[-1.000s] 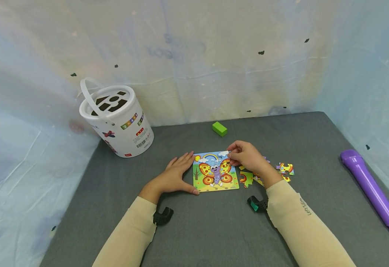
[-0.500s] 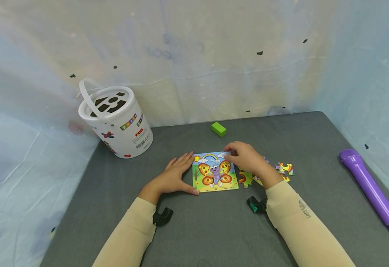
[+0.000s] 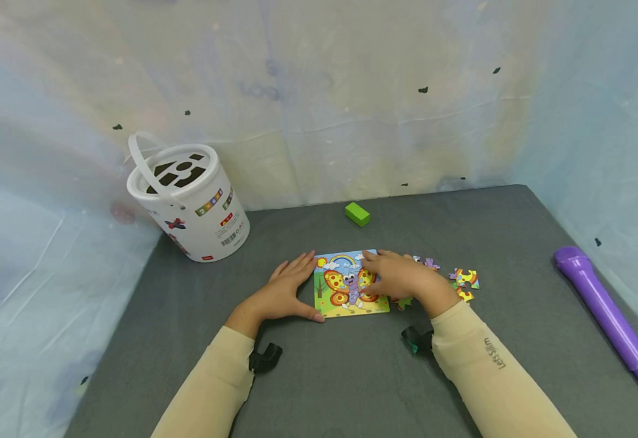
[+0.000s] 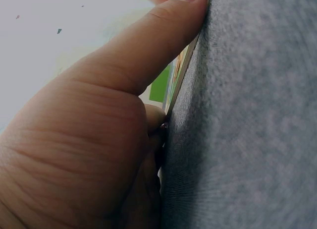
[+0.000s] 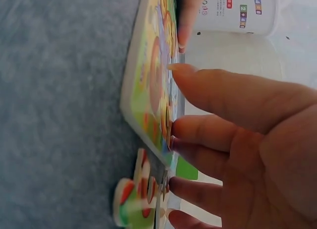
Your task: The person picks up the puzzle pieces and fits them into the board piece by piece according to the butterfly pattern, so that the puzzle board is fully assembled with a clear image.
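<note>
A butterfly puzzle picture board [image 3: 337,303] lies flat on the grey table. My left hand [image 3: 280,298] rests at its left side, fingers stretched to the upper corner and thumb at the lower corner. In the left wrist view the thumb [image 4: 133,50] crosses the board's edge [image 4: 179,75]. Over the right part is my right hand [image 3: 401,277], its fingers spread. The right wrist view shows its thumb and fingertips touching the board [image 5: 148,80]. Jigsaw pieces [image 3: 465,278] lie to the right, some partly hidden under this hand; one piece [image 5: 131,201] sits beside the board's corner.
A white bucket [image 3: 204,216] with a shape-hole lid and raised handle stands at the back left. Behind the board lies a green block [image 3: 357,214]. A purple microphone-shaped tube [image 3: 606,313] lies along the right side. Pale sheeting [image 3: 340,121] encloses the table.
My right hand has shifted from the board's upper right corner to over its right part, and its fingers have spread. The left hand keeps its place at the board.
</note>
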A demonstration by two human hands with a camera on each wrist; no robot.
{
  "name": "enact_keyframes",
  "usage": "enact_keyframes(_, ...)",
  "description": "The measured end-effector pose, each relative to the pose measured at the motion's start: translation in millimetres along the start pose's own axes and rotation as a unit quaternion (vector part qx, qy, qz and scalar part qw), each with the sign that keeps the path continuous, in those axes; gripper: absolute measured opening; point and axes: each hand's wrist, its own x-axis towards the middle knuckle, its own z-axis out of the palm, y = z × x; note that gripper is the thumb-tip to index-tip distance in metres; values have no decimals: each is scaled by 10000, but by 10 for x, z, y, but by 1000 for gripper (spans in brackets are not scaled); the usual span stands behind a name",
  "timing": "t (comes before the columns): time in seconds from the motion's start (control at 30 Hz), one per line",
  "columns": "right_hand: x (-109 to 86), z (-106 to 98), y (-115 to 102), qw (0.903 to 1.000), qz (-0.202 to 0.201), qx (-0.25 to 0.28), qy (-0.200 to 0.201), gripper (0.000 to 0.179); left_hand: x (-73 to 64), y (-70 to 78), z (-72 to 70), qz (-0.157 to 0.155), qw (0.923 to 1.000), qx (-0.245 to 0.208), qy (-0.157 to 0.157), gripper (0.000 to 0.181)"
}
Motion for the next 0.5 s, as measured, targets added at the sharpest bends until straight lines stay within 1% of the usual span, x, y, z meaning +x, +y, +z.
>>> enact_keyframes(0.13,10,-5,-16,9999,108,-37,3,74,-2,5,-4,-16,10000,15,20,137)
enact_keyframes(0.3,-5,-9,7,10000,41,40,33,72,-2,18,-10,-48,10000,29,7,137)
enact_keyframes(0.4,-33,16,40,9996,-45,231,128,72,0,24,-7,-73,10000,54,-6,137)
enact_keyframes(0.5,-48,65,122,9972,-217,621,343,71,0,27,-5,-83,10000,43,-10,137)
